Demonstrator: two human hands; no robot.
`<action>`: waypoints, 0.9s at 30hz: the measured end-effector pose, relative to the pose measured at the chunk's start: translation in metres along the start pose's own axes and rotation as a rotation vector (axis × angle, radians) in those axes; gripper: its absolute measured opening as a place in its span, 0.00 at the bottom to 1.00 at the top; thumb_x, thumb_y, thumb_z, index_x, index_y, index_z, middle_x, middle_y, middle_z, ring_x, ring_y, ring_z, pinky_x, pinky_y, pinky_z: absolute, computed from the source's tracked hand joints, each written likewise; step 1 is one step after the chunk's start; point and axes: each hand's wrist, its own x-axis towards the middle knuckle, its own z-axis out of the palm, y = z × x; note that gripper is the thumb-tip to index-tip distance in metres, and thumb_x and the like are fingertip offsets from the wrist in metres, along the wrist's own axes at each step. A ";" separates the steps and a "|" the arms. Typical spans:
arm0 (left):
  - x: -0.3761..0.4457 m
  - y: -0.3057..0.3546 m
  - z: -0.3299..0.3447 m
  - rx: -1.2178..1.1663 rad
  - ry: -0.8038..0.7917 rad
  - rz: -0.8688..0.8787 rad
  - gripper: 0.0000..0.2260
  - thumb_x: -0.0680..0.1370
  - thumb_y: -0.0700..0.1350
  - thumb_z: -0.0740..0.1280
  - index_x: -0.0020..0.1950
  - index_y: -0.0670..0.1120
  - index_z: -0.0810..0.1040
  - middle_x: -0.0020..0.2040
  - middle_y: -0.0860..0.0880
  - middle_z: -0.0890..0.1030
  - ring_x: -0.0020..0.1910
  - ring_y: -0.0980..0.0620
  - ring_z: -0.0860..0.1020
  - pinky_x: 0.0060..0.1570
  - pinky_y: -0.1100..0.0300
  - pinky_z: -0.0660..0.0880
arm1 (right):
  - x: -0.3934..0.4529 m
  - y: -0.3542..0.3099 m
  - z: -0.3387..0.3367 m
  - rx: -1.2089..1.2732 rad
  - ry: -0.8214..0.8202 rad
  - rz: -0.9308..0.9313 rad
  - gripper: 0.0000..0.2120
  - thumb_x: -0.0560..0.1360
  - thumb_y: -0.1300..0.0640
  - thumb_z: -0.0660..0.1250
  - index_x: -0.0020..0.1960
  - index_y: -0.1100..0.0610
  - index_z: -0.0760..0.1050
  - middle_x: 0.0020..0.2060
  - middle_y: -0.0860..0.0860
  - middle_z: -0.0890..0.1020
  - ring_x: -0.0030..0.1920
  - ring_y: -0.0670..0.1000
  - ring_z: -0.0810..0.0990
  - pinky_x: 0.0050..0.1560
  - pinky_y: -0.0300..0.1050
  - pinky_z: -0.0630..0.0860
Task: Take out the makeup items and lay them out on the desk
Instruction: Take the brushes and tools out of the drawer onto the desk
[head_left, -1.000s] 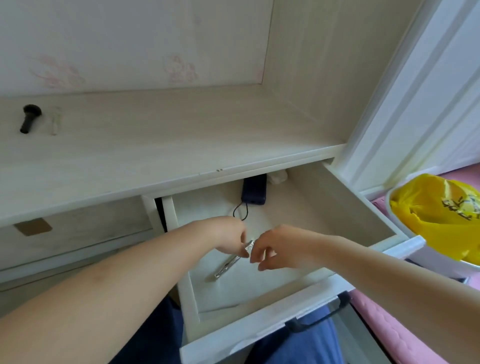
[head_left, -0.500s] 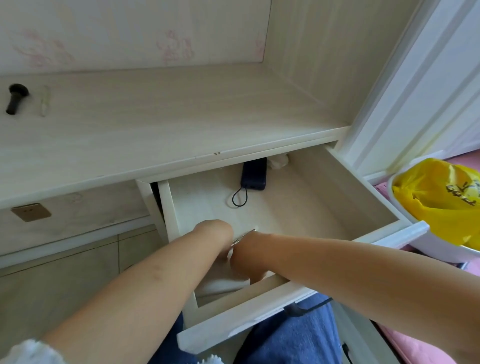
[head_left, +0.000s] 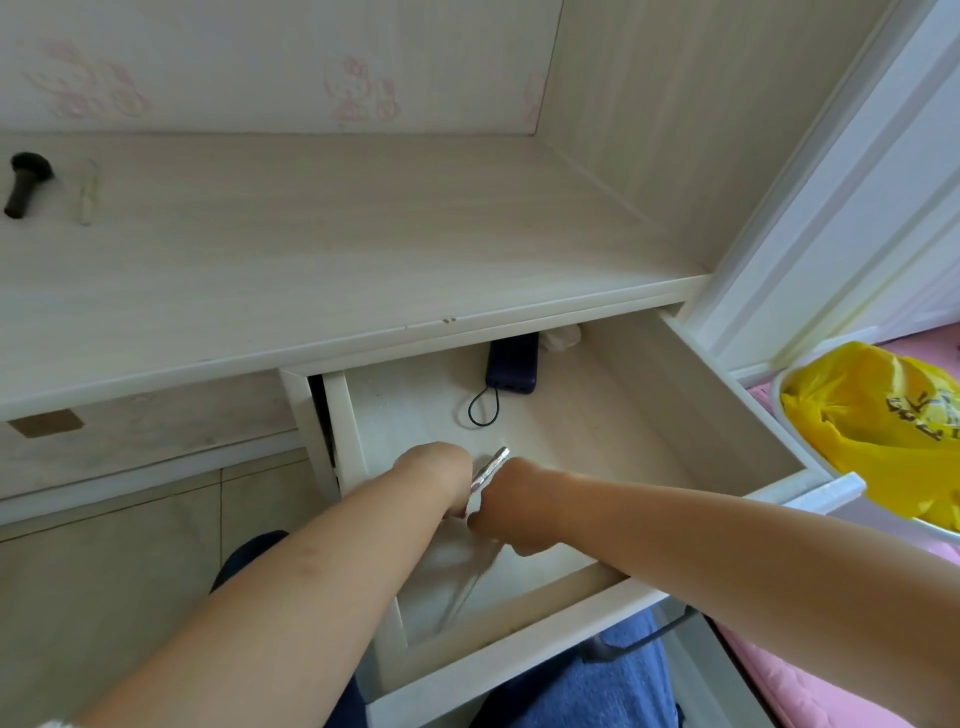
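Both my hands reach into the open white drawer (head_left: 727, 415) under the desk (head_left: 363, 249). My left hand (head_left: 441, 480) and my right hand (head_left: 511, 512) sit knuckle to knuckle, fingers curled downward and mostly hidden. A slim silver metal stick (head_left: 491, 467) pokes up between them, gripped where the two hands meet. On the desk's far left lie a black makeup brush (head_left: 25, 182) and a thin pale stick (head_left: 88, 192).
A dark blue case with a black loop cord (head_left: 511, 369) and a small white object (head_left: 560, 338) lie at the back of the drawer. A white bin lined with a yellow bag (head_left: 872, 431) stands to the right. My blue-clad legs are under the drawer front.
My hands slid toward the drawer's front and turned downward, lifting the silver stick off the drawer floor so its end now points up between them.
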 end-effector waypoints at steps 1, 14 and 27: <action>-0.002 0.000 -0.002 -0.012 0.009 0.015 0.10 0.74 0.46 0.67 0.52 0.42 0.79 0.30 0.50 0.70 0.39 0.48 0.73 0.39 0.59 0.69 | -0.006 0.006 0.001 0.022 0.015 0.031 0.14 0.75 0.61 0.59 0.60 0.57 0.70 0.29 0.49 0.64 0.29 0.51 0.66 0.34 0.44 0.66; -0.040 -0.001 -0.037 -0.954 0.187 0.280 0.07 0.76 0.47 0.68 0.41 0.47 0.74 0.40 0.50 0.82 0.41 0.54 0.82 0.42 0.61 0.79 | -0.111 0.048 0.031 0.534 0.688 0.527 0.09 0.75 0.55 0.62 0.54 0.48 0.70 0.38 0.43 0.81 0.34 0.50 0.79 0.37 0.45 0.78; -0.087 -0.096 -0.109 -1.312 0.517 0.295 0.06 0.75 0.46 0.70 0.48 0.44 0.78 0.38 0.51 0.83 0.39 0.58 0.82 0.41 0.61 0.79 | -0.063 0.088 -0.093 1.766 1.086 0.437 0.15 0.79 0.67 0.57 0.52 0.51 0.78 0.52 0.47 0.81 0.39 0.41 0.84 0.36 0.34 0.78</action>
